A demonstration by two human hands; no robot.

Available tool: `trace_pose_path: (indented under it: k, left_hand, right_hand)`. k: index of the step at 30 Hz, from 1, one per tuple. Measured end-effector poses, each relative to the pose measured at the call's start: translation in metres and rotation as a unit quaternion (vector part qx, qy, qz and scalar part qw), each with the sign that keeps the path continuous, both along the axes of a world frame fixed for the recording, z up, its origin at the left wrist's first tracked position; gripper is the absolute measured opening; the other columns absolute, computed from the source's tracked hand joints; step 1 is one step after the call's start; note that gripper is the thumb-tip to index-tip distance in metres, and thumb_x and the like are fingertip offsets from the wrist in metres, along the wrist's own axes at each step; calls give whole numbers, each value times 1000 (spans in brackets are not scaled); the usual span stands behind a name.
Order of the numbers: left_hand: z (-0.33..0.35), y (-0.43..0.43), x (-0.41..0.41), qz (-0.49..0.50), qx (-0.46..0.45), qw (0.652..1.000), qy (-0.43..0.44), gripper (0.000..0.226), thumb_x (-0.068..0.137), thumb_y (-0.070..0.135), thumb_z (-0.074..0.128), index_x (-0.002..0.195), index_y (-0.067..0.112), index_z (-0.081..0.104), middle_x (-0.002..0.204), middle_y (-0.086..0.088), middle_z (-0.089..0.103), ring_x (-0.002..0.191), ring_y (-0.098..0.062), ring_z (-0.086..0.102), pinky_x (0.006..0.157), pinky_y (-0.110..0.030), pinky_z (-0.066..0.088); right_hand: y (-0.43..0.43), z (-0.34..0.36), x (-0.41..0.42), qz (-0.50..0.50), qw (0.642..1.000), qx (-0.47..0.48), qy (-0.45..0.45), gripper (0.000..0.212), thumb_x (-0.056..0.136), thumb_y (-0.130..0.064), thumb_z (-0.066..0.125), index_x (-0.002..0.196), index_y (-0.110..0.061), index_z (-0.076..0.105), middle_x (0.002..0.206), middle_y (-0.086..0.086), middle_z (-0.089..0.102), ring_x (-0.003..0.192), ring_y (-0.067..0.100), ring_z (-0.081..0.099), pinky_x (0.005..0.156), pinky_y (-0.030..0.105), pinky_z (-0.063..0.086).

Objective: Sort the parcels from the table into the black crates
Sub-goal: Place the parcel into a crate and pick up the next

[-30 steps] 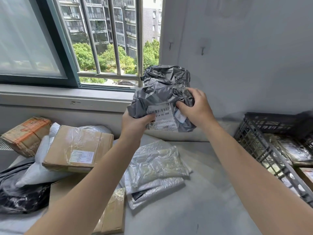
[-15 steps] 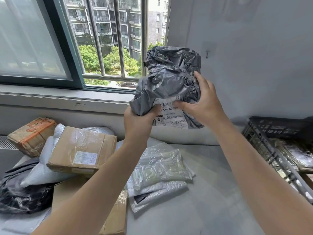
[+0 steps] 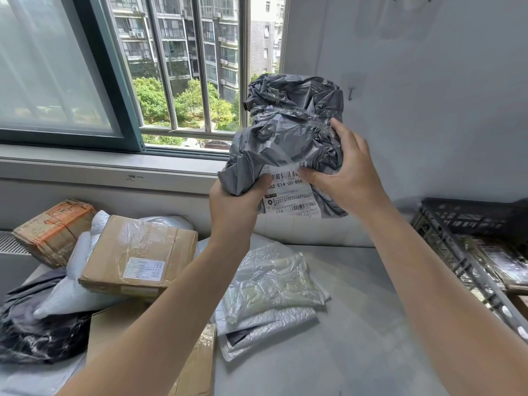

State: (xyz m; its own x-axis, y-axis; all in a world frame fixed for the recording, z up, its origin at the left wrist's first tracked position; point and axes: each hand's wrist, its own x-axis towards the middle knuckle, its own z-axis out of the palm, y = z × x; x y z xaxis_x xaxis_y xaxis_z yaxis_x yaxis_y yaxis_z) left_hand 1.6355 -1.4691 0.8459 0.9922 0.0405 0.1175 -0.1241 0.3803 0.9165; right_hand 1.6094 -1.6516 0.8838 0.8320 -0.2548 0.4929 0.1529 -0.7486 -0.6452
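Observation:
I hold a crumpled grey plastic parcel (image 3: 288, 132) up in the air in front of the window, its white shipping label (image 3: 291, 195) facing me. My left hand (image 3: 234, 204) grips its lower left corner from below. My right hand (image 3: 345, 172) grips its right side, thumb on the label. A black crate (image 3: 457, 224) stands at the right edge of the grey table (image 3: 357, 338), with dark wrapped parcels inside it.
More parcels lie on the table's left half: a taped brown box (image 3: 137, 255), an orange-taped carton (image 3: 54, 230), a white bag (image 3: 74, 287), a black bag (image 3: 37, 332), clear plastic packets (image 3: 271, 287) in the middle. A window sill and wall run behind.
Both hands have lifted the grey parcel higher and a little to the right. The label now shows more fully towards me.

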Motion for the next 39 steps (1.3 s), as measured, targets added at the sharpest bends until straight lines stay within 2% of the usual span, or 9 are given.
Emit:
trace_pose_path:
  k: [6, 8, 15, 20, 23, 28, 32, 35, 39]
  left_hand:
    - [1, 1, 1, -1, -1, 1000, 5, 27, 65, 19, 83, 88, 15, 70, 90, -13, 70, 98, -40, 68, 84, -66, 53]
    - [2, 2, 0, -1, -1, 1000, 5, 26, 66, 20, 82, 88, 15, 70, 90, -13, 69, 93, -35, 67, 85, -66, 52]
    - [5, 10, 2, 6, 1, 1000, 11, 43, 65, 23, 83, 101, 5, 68, 104, -25, 69, 102, -41, 67, 87, -62, 54]
    - [6, 18, 8, 4, 6, 1000, 14, 35, 64, 25, 83, 93, 13, 70, 90, -12, 71, 100, -40, 67, 87, -62, 54]
    - [5, 22, 12, -4, 4, 1000, 12, 31, 64, 24, 83, 91, 15, 70, 86, -7, 70, 93, -31, 69, 87, -61, 54]
    - [0, 28, 18, -18, -9, 1000, 15, 30, 65, 23, 83, 91, 15, 70, 88, -8, 71, 98, -36, 69, 88, -60, 54]
    - [-11, 28, 22, -43, -8, 999, 22, 25, 66, 23, 82, 85, 17, 67, 83, -5, 66, 84, -23, 64, 86, -53, 55]
    - [-25, 22, 22, -71, 1, 996, 47, 23, 71, 20, 83, 85, 20, 65, 82, -2, 65, 80, -18, 62, 82, -47, 55]
    - [-38, 5, 16, -129, 19, 990, 59, 20, 80, 9, 79, 92, 16, 64, 90, -7, 66, 87, -23, 63, 87, -49, 55]
  right_hand:
    - [1, 0, 2, -1, 1000, -7, 1, 103, 70, -55, 80, 153, -29, 26, 148, 3, 32, 137, 15, 35, 108, 22, 26]
    - [2, 1, 2, -1, 1000, -16, 2, 102, 71, -55, 79, 153, -28, 26, 148, 4, 32, 138, 17, 34, 110, 25, 27]
    - [11, 6, 6, 0, 999, -36, 13, 100, 73, -54, 78, 153, -28, 26, 149, 4, 32, 139, 19, 34, 115, 34, 29]
    - [18, 9, 11, -2, 999, -45, 5, 98, 75, -52, 79, 153, -28, 26, 148, 3, 33, 138, 18, 34, 112, 31, 28]
    - [22, 9, 14, -7, 999, -49, 7, 96, 76, -49, 79, 153, -28, 26, 148, 3, 33, 138, 18, 35, 110, 29, 27]
    - [29, 3, 15, -26, 998, -47, 16, 96, 76, -50, 78, 153, -28, 26, 148, 4, 33, 138, 19, 34, 107, 25, 25]
    - [32, -7, 13, -59, 996, -61, 35, 95, 78, -50, 76, 154, -25, 25, 148, 6, 33, 138, 21, 35, 106, 27, 26]
    - [27, -18, 6, -87, 992, -60, 64, 88, 82, -44, 75, 153, -27, 26, 148, 5, 33, 137, 19, 35, 104, 26, 27]
    - [10, -27, -13, -117, 988, -43, 88, 77, 89, -31, 71, 153, -28, 28, 148, 4, 33, 136, 17, 36, 103, 20, 22]
